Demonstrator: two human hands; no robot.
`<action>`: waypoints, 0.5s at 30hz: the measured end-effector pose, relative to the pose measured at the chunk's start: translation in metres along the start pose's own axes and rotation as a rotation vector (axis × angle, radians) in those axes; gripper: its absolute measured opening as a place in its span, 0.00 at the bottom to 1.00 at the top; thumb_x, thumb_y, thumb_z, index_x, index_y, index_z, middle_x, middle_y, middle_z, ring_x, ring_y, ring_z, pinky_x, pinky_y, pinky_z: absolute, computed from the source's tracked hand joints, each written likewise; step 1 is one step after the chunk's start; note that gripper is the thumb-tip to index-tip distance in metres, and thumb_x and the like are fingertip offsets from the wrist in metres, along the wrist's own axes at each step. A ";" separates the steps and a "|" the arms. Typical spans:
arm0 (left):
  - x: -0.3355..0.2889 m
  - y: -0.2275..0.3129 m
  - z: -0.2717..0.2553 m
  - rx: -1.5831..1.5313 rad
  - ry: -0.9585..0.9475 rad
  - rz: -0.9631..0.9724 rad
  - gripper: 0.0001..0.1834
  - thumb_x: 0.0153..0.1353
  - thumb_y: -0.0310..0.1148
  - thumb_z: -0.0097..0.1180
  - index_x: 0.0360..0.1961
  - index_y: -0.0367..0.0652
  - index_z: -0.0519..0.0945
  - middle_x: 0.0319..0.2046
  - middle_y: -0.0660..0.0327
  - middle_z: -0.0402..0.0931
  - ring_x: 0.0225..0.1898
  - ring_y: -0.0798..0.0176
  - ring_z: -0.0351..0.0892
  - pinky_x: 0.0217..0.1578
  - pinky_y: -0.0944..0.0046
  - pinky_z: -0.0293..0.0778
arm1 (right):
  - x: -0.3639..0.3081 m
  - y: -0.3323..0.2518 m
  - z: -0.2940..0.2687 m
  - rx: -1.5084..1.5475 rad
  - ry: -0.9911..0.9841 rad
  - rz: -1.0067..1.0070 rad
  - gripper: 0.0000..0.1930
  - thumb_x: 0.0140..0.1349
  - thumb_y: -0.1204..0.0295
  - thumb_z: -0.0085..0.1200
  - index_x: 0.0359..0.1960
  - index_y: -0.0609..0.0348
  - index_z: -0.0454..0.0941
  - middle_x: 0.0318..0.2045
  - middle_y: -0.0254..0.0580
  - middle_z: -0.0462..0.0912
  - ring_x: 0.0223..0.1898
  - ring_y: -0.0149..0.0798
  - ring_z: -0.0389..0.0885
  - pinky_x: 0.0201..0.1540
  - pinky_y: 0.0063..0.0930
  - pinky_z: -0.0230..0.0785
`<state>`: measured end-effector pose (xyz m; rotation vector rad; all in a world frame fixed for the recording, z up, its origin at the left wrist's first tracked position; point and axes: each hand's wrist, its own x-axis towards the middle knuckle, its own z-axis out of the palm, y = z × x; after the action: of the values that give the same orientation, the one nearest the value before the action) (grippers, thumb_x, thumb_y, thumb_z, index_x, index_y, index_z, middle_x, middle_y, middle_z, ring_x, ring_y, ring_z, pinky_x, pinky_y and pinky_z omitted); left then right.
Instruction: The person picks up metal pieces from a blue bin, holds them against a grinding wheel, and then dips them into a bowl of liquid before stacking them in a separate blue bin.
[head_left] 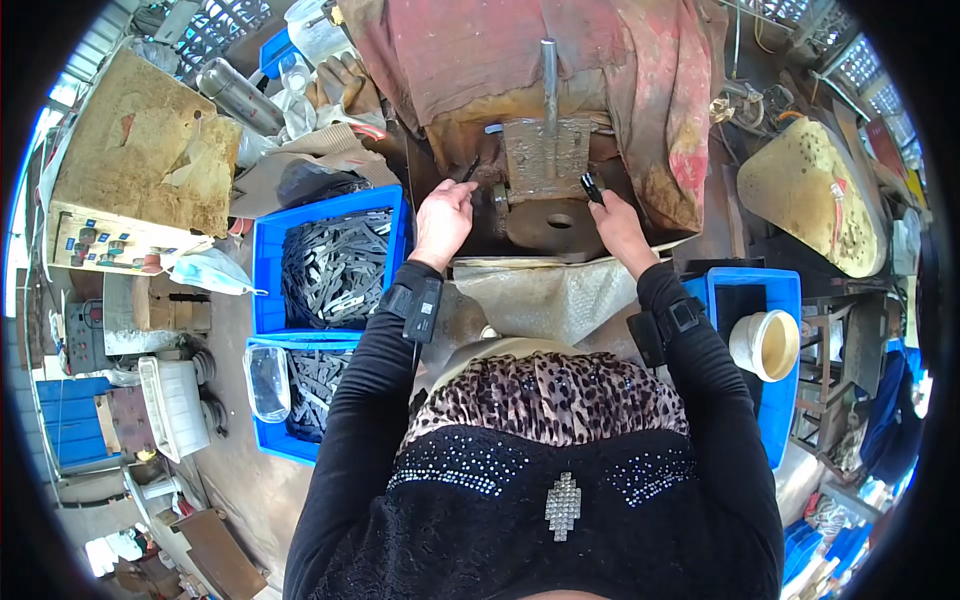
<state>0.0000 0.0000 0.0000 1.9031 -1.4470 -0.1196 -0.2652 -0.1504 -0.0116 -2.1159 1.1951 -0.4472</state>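
Black handle (590, 186) fills the curled right hand (619, 222); left hand (443, 219) pinches a dark strip (471, 169).

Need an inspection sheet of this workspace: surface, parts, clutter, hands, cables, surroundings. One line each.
Surface: brown plate with a hole in it, stained-looking.
Parts: metal strips piled in the upper bin; more in the lower bin.
Clutter: thermos and gloves at upper left; clear tub at the lower bin; white tub at the right bin.
Hands: right hand grips a black piece; left hand at a thin dark piece, hold unclear.
Cables: coiled cord or hose at upper right; cannot tell which.
Surroundings: control box at left; red cloth draped ahead.
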 end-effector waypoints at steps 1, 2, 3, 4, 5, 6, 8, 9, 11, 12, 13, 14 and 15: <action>0.000 0.000 0.000 -0.001 0.004 0.005 0.14 0.56 0.25 0.52 0.42 0.43 0.84 0.33 0.52 0.78 0.38 0.47 0.79 0.41 0.54 0.76 | 0.000 0.000 0.000 0.007 0.001 -0.001 0.13 0.66 0.65 0.48 0.38 0.67 0.71 0.35 0.67 0.79 0.43 0.67 0.76 0.46 0.56 0.65; 0.000 0.000 0.000 -0.002 0.007 0.011 0.14 0.56 0.25 0.52 0.42 0.43 0.84 0.33 0.52 0.78 0.38 0.47 0.79 0.41 0.53 0.76 | 0.000 0.001 0.000 0.014 0.002 -0.001 0.13 0.66 0.66 0.48 0.38 0.67 0.71 0.35 0.67 0.79 0.43 0.67 0.76 0.46 0.56 0.65; 0.000 0.000 0.001 -0.009 0.030 0.025 0.14 0.56 0.25 0.52 0.42 0.42 0.84 0.33 0.53 0.78 0.38 0.47 0.79 0.40 0.53 0.76 | 0.000 0.002 -0.001 0.032 0.014 -0.031 0.13 0.66 0.66 0.48 0.38 0.67 0.71 0.34 0.67 0.79 0.43 0.67 0.76 0.45 0.56 0.65; 0.001 0.000 0.001 -0.005 0.015 0.019 0.14 0.56 0.25 0.52 0.42 0.42 0.84 0.33 0.53 0.78 0.38 0.47 0.79 0.40 0.53 0.76 | 0.001 0.002 0.000 0.018 0.007 -0.004 0.13 0.66 0.66 0.48 0.38 0.67 0.71 0.34 0.67 0.79 0.43 0.67 0.76 0.45 0.56 0.65; 0.002 0.000 0.000 -0.005 0.016 0.021 0.13 0.56 0.24 0.52 0.41 0.41 0.84 0.33 0.52 0.78 0.38 0.47 0.79 0.40 0.54 0.76 | 0.002 0.002 0.001 0.019 0.015 -0.009 0.13 0.66 0.66 0.48 0.38 0.67 0.71 0.34 0.66 0.78 0.42 0.66 0.75 0.44 0.53 0.66; 0.002 0.000 0.000 -0.006 0.018 0.022 0.13 0.56 0.23 0.53 0.41 0.40 0.84 0.33 0.51 0.78 0.37 0.47 0.79 0.40 0.55 0.76 | 0.002 0.003 0.002 0.019 0.023 -0.013 0.13 0.66 0.65 0.49 0.38 0.67 0.71 0.33 0.64 0.78 0.40 0.65 0.75 0.42 0.50 0.66; 0.001 0.001 0.001 -0.009 0.020 0.021 0.12 0.57 0.23 0.53 0.41 0.38 0.84 0.32 0.51 0.78 0.37 0.47 0.80 0.40 0.56 0.76 | 0.002 0.004 0.002 0.017 0.030 -0.017 0.13 0.66 0.65 0.49 0.39 0.67 0.72 0.33 0.63 0.77 0.39 0.64 0.75 0.41 0.47 0.66; 0.001 0.001 0.000 -0.009 0.020 0.021 0.12 0.57 0.23 0.53 0.41 0.38 0.84 0.32 0.51 0.78 0.37 0.47 0.80 0.40 0.56 0.76 | 0.002 0.005 0.002 0.016 0.032 -0.018 0.13 0.66 0.65 0.49 0.39 0.67 0.72 0.33 0.63 0.77 0.39 0.64 0.75 0.41 0.47 0.66; 0.001 0.001 0.000 -0.012 0.041 0.034 0.12 0.57 0.23 0.53 0.41 0.38 0.84 0.32 0.51 0.78 0.37 0.47 0.80 0.40 0.56 0.76 | 0.001 0.005 0.002 0.024 0.043 -0.040 0.13 0.66 0.65 0.50 0.39 0.66 0.72 0.33 0.64 0.77 0.39 0.64 0.75 0.41 0.47 0.66; 0.001 0.001 0.000 -0.010 0.020 0.022 0.12 0.57 0.23 0.53 0.41 0.38 0.84 0.32 0.51 0.78 0.37 0.47 0.80 0.40 0.56 0.76 | 0.001 0.005 0.002 0.015 0.034 -0.017 0.13 0.66 0.65 0.50 0.39 0.66 0.72 0.33 0.64 0.77 0.39 0.64 0.75 0.41 0.47 0.66; 0.001 0.001 0.000 -0.011 0.020 0.022 0.12 0.57 0.23 0.53 0.41 0.39 0.84 0.32 0.51 0.78 0.37 0.47 0.80 0.40 0.56 0.76 | 0.001 0.005 0.002 0.016 0.037 -0.018 0.13 0.66 0.65 0.50 0.39 0.66 0.72 0.33 0.64 0.77 0.39 0.64 0.75 0.41 0.47 0.66; 0.001 0.001 0.000 -0.012 0.018 0.022 0.12 0.57 0.23 0.53 0.41 0.39 0.84 0.32 0.51 0.78 0.37 0.47 0.79 0.40 0.56 0.76 | 0.001 0.005 0.002 0.017 0.039 -0.018 0.13 0.66 0.65 0.50 0.39 0.66 0.72 0.33 0.64 0.77 0.39 0.64 0.75 0.41 0.47 0.66; 0.001 0.002 0.000 -0.015 0.039 0.036 0.12 0.57 0.23 0.53 0.41 0.39 0.84 0.32 0.51 0.78 0.37 0.47 0.79 0.40 0.56 0.76 | 0.001 0.005 0.002 0.029 0.052 -0.046 0.13 0.66 0.65 0.50 0.39 0.66 0.71 0.33 0.64 0.77 0.39 0.64 0.75 0.41 0.47 0.66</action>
<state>-0.0007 -0.0007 0.0015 1.8565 -1.4492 -0.0754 -0.2665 -0.1518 -0.0163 -2.1228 1.1633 -0.5396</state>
